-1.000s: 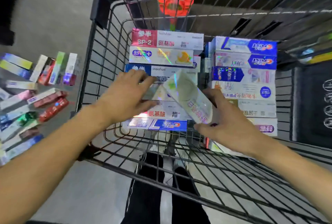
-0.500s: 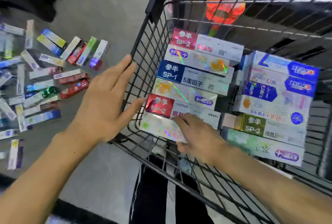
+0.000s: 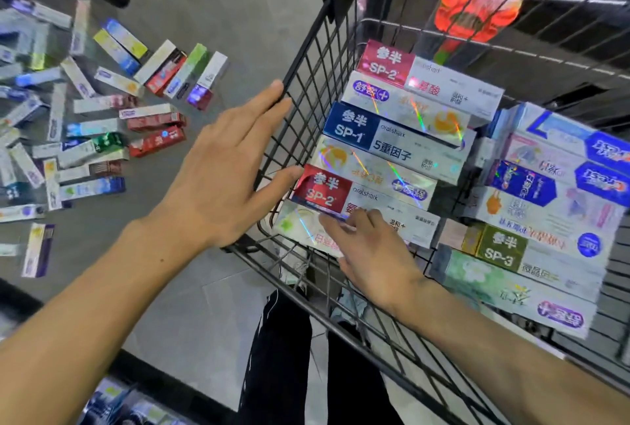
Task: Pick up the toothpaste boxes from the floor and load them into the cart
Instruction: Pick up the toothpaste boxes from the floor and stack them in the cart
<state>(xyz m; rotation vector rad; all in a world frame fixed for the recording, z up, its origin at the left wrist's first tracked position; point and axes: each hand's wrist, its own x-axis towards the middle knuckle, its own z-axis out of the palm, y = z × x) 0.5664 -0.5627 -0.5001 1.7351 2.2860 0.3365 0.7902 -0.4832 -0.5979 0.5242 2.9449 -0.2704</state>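
Holographic white toothpaste box (image 3: 300,227), lying flat in cart (image 3: 306,59)

boxes stacked in two rows (image 3: 402,148) inside cart (image 3: 306,49), loose boxes (image 3: 102,124) on floor (image 3: 245,8) left of it

Even, fairly bright overhead light, soft shadows only. Rainbow glare streaks on the holographic boxes (image 3: 385,172) in the cart (image 3: 300,59). Floor boxes (image 3: 30,138) at the left edge motion-blurred; wide-angle bending toward corners.
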